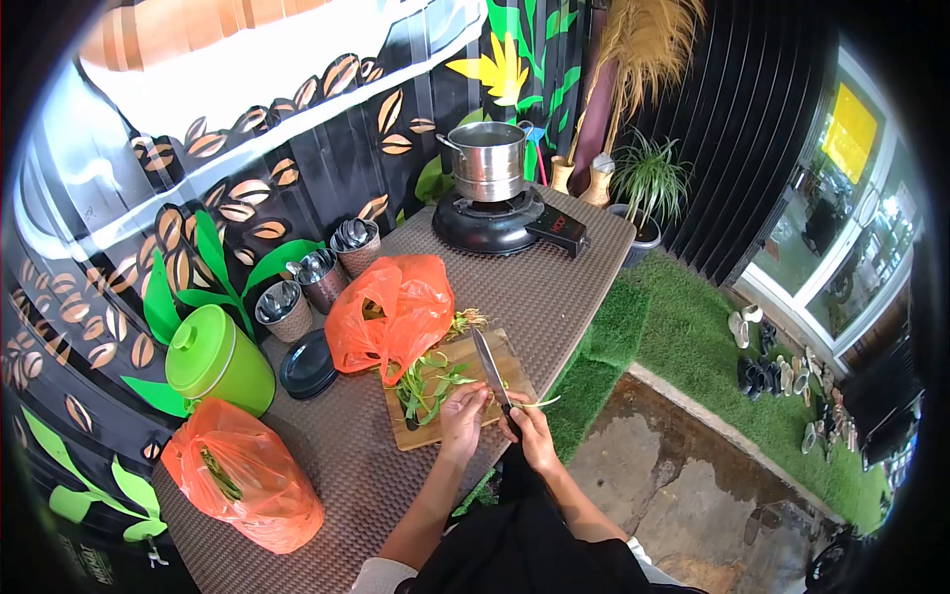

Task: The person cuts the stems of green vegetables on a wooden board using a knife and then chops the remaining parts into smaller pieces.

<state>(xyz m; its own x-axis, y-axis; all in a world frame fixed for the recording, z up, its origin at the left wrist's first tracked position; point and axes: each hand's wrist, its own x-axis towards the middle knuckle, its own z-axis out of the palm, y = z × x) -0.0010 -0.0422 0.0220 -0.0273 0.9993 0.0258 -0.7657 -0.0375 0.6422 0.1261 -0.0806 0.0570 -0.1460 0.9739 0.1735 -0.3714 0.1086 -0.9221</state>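
My right hand (pixel 531 436) is wrapped round the dark handle of a kitchen knife (pixel 488 364), its blade pointing up and away from me. Close by on the left, my left hand (pixel 462 414) pinches a thin green vegetable stalk (pixel 540 403), whose pale end sticks out past the knife to the right. Both hands are above the near part of a wooden cutting board (pixel 505 354). Loose leafy greens (pixel 427 384) lie on the board, and a bunch of roots (pixel 465 322) shows at its far edge. An orange plastic bag (pixel 401 307) rests partly over the board.
A second orange bag (pixel 247 485) with greens stands at the left. Beyond are a green lidded container (pixel 220 361), black plates (pixel 308 364) and several cutlery cups (pixel 285 315). A metal pot (pixel 487 163) sits on a portable stove (pixel 485 223) at the table's (pixel 539 287) far end.
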